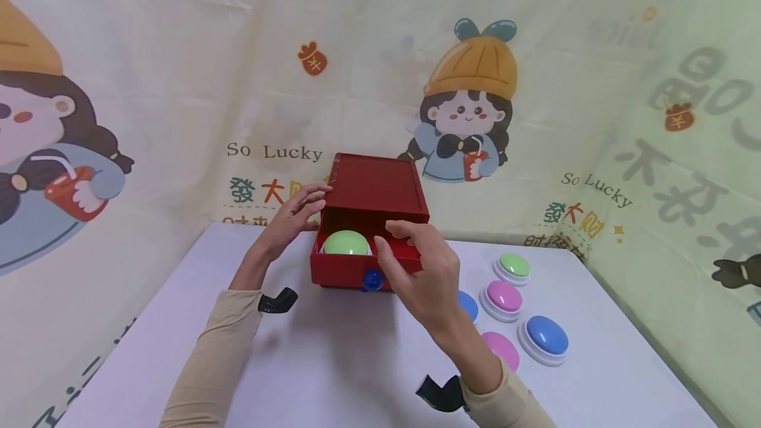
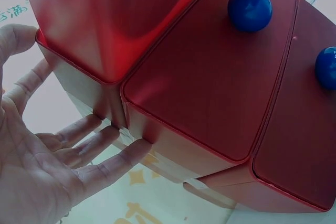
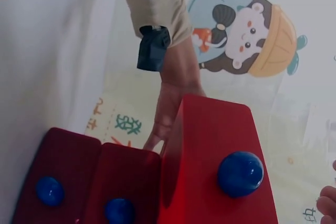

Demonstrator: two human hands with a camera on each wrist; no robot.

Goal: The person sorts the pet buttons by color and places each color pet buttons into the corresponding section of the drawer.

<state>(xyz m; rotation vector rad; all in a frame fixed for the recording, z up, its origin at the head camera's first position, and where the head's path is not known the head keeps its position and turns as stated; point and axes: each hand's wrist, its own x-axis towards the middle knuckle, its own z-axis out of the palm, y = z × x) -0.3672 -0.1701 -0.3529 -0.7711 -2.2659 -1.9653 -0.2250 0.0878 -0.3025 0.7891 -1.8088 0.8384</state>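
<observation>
A red drawer box (image 1: 378,183) with blue ball knobs stands on the table, its upper drawer (image 1: 339,271) pulled out toward me. Inside the drawer, at its left, sits a green domed button (image 1: 346,243). My left hand (image 1: 291,220) touches the box's left side; in the left wrist view its fingers (image 2: 113,163) are spread along the red wall. Over the right part of the drawer hangs my right hand (image 1: 425,273), thumb and fingers apart with nothing between them. Just left of its thumb is the drawer's blue knob (image 1: 372,280). The right wrist view shows only some right fingertips (image 3: 328,200).
Several domed buttons with white bases stand right of the box: a green one (image 1: 514,265), a pink one (image 1: 504,296), a blue one (image 1: 547,335), and another pink one (image 1: 498,349) and blue one (image 1: 468,306) partly behind my right arm. A printed curtain (image 1: 368,104) hangs behind the white table (image 1: 333,362).
</observation>
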